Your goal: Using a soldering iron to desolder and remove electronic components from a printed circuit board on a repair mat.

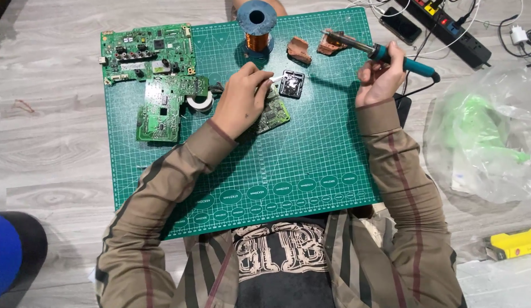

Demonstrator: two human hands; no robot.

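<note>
Here, the left hand (240,100) rests on a small green circuit board (274,114) near the middle of the green gridded cutting mat (311,165), its fingers curled together and pinching a thin white strip (271,80) just beside a small black square tin (292,83). The right hand (379,77) hovers to the right, fingers wrapped tight around a teal-handled soldering iron (385,54) whose tip points left toward a brown stand (329,44). A clear plastic bag (488,137) at the right holds green parts. Two larger green circuit boards (157,74) fill the far left corner; a blue spool of copper wire (257,25) stands at the far edge. The mat's near half lies open.
</note>
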